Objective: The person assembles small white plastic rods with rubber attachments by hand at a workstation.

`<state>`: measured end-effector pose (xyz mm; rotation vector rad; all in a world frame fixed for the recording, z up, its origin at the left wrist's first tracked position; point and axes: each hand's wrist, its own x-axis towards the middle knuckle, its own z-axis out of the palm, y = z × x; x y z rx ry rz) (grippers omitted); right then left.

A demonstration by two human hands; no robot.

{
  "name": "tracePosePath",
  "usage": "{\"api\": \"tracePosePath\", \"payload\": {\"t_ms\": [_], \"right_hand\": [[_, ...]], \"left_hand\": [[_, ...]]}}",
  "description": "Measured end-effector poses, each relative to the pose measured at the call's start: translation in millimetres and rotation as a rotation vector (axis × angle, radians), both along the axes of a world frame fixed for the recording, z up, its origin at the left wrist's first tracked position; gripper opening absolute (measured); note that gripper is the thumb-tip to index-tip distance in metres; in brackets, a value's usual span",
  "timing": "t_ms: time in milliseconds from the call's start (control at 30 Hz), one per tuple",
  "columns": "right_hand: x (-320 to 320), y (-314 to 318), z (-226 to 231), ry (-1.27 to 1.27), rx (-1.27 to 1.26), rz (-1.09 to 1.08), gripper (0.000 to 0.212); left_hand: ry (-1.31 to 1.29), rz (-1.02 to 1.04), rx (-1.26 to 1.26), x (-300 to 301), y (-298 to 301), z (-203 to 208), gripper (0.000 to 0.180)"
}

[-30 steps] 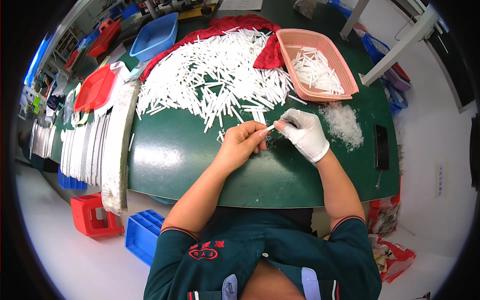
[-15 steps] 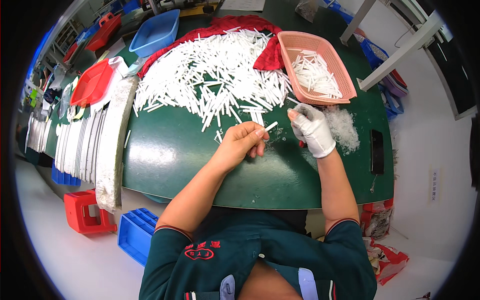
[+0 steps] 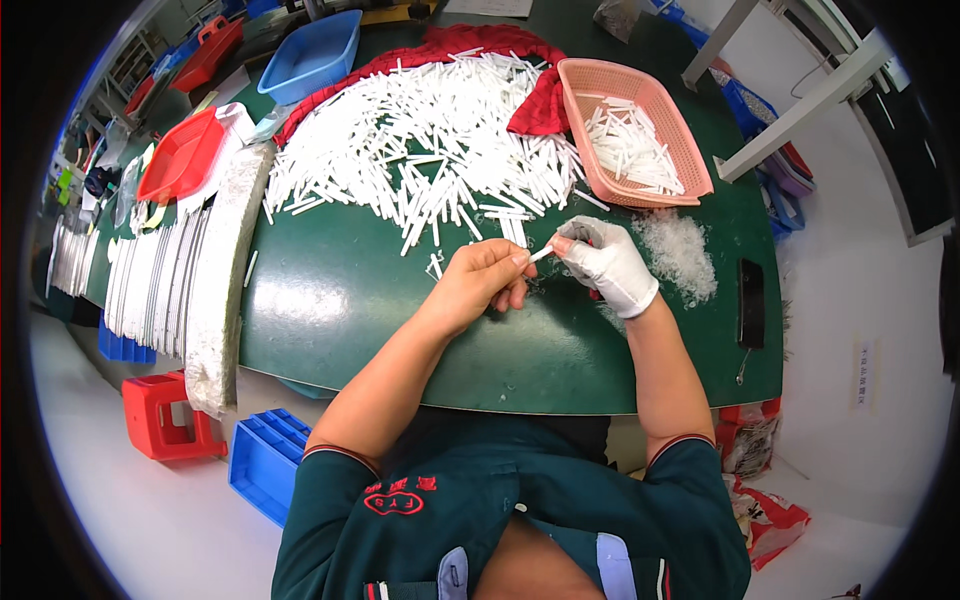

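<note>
My left hand (image 3: 485, 280), bare, pinches a short white plastic stick (image 3: 541, 254) between thumb and forefinger, its free end pointing right. My right hand (image 3: 610, 265) wears a white glove that leaves the thumb tip bare. That thumb is at the free end of the stick. A red object, mostly hidden, shows inside the curled right fingers; its kind cannot be made out. Beyond my hands spreads a large heap of the same white sticks (image 3: 400, 130), partly on a red cloth (image 3: 540, 105). A few lie side by side just past my left hand.
Right of the heap stands a pink perforated basket (image 3: 690, 130) with white sticks inside. Clear plastic scraps (image 3: 680, 255) and a black phone (image 3: 751, 303) lie on the green table (image 3: 340, 330). A long pale foam block (image 3: 215, 290), red tray (image 3: 182, 155) and blue basin (image 3: 312, 60) stand left.
My right hand has moved left and slightly down, bringing its thumb to the end of the stick. My left hand still pinches the stick in nearly the same place.
</note>
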<state>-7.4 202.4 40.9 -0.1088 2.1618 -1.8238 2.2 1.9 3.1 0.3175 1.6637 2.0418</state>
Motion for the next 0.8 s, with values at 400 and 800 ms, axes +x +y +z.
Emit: {"api": "tracePosePath", "payload": {"t_ms": [400,800], "right_hand": [[10.2,-4.9,-2.4,0.545,0.411,-0.083,0.021],[13.1,-15.6,-1.6,0.782,0.671,-0.062,0.014]], "left_hand": [[-0.005,0.02,0.053,1.6,-0.6,0.8,0.023],[0.002,0.032,0.093,2.7,1.7,-0.1,0.019]]}}
